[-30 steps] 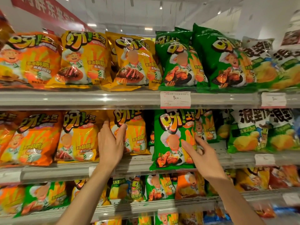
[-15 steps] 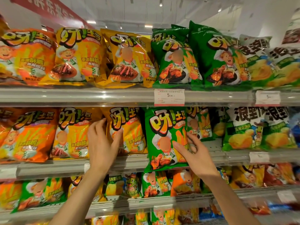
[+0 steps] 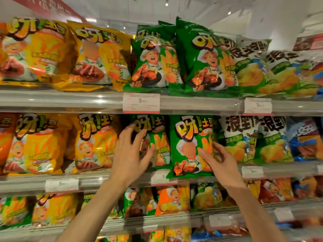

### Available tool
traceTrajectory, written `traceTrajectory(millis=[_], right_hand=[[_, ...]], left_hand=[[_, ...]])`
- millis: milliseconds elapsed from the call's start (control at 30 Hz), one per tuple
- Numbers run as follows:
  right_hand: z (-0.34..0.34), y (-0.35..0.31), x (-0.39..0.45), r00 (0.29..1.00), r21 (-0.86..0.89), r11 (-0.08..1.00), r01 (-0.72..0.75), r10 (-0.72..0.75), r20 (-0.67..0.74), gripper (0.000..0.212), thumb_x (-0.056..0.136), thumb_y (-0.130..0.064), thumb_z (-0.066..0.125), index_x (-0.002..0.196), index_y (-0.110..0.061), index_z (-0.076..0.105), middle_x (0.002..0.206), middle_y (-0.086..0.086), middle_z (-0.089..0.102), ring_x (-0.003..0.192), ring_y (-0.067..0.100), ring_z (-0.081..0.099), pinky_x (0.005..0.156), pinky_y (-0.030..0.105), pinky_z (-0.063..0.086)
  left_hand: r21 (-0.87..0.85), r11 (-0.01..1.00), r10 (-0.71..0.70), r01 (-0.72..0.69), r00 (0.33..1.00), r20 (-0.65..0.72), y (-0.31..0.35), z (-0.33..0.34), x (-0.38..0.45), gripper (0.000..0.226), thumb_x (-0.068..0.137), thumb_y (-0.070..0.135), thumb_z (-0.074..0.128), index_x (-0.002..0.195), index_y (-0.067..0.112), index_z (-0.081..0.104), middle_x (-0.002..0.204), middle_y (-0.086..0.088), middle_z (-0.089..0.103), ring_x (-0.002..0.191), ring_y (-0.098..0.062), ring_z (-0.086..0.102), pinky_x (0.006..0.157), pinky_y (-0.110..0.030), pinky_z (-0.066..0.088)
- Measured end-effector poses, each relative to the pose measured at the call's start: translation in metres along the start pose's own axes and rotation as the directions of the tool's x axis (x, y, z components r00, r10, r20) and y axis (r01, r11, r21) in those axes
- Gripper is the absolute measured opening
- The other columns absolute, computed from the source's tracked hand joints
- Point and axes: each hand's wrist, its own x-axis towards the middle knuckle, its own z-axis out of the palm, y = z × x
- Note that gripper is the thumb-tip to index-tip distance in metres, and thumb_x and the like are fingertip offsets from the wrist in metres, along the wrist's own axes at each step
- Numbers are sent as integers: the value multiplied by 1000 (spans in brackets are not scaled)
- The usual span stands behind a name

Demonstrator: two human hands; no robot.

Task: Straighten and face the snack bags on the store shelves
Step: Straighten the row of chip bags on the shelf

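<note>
1. The shelving fills the view. The top shelf rail (image 3: 70,100) and the middle shelf rail (image 3: 97,180) are clear plastic lips running the full width, with a lower shelf rail (image 3: 166,222) beneath.
2. The rows are packed bag against bag. The only free room is the dark gap above the middle row, under the top rail, and the aisle space in front of the lips.
3. The yellow snack bags (image 3: 40,144) fill the left of the middle shelf, upright and facing out.
4. The front green bag (image 3: 190,147) stands at the centre of the middle shelf. Its bottom edge hangs over the lip, and it faces out nearly upright, glossy, with a chef cartoon and fries.
5. The rear green bag (image 3: 157,142) sits just left of it, set further back and partly hidden.
6. The left hand (image 3: 130,154) has fingers spread wide and relaxed, lying against the rear green bag's front; whether it presses is unclear through blur.
7. The right hand (image 3: 218,161) is open too, fingers extended onto the front green bag's lower right side.
8. A price tag (image 3: 141,103) is clipped to the top rail.
</note>
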Motion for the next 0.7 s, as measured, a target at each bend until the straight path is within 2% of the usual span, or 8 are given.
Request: traceTrajectory(millis=[133,200,233,300,367,433,533,700], right_hand=[[0,3,18,998,-47,997,67,-68,-9,83,73,-62,74,146,-34,46,116,-33,57,95,-28,56,74,5,51],[3,7,26,996,-91,992,83,-84,-11,80,77,-66,70,147,-38,45,119,-32,59,98,-26,55,81,7,47],[5,10,29,996,-115,989,90,-91,-1,70,81,-67,67,144,-47,46,121,-32,61,102,-24,55,83,7,43],[7,18,32,993,-164,980,114,-113,20,35,88,-67,59,119,-78,46,112,-44,62,103,-25,54,83,7,40],[9,26,35,990,-169,975,142,-142,9,25,92,-67,56,102,-86,43,107,-51,58,103,-26,53,86,14,43],[11,33,39,983,-181,968,176,-182,-18,23,95,-69,54,115,-75,47,116,-37,62,113,-14,57,96,28,49],[13,38,44,977,-222,952,210,-212,13,52,98,-69,46,144,-43,45,134,-14,59,127,7,55,110,44,47],[13,43,42,970,-355,904,238,-240,40,67,100,-69,35,154,-31,36,140,-6,55,131,13,52,111,46,45]], left_hand=[[80,996,-40,32,994,103,9,22,1,69,98,58,48,147,9,48,154,-25,36,147,-42,32,112,-55,40],[126,992,-25,11,993,111,8,30,-2,75,98,60,45,154,10,41,165,-23,22,155,-38,18,120,-53,30],[140,990,-25,9,993,112,8,33,-4,77,99,61,43,157,12,36,169,-20,12,158,-34,8,124,-52,23],[161,986,-50,32,993,108,7,38,-7,79,99,64,39,161,17,28,172,-14,-2,159,-28,-5,126,-54,14],[164,985,-71,53,991,109,8,40,-8,79,99,66,35,162,19,26,172,-11,-6,159,-25,-9,126,-56,12],[156,986,-84,66,990,116,11,41,-6,79,98,66,33,162,20,25,172,-11,-8,159,-25,-11,126,-57,12],[155,985,-93,74,989,114,12,43,-4,80,98,66,33,163,21,22,172,-10,-9,159,-25,-10,125,-57,15],[143,989,-44,32,996,81,6,46,-7,80,99,64,37,162,17,25,172,-13,-4,159,-28,-7,126,-51,16]])
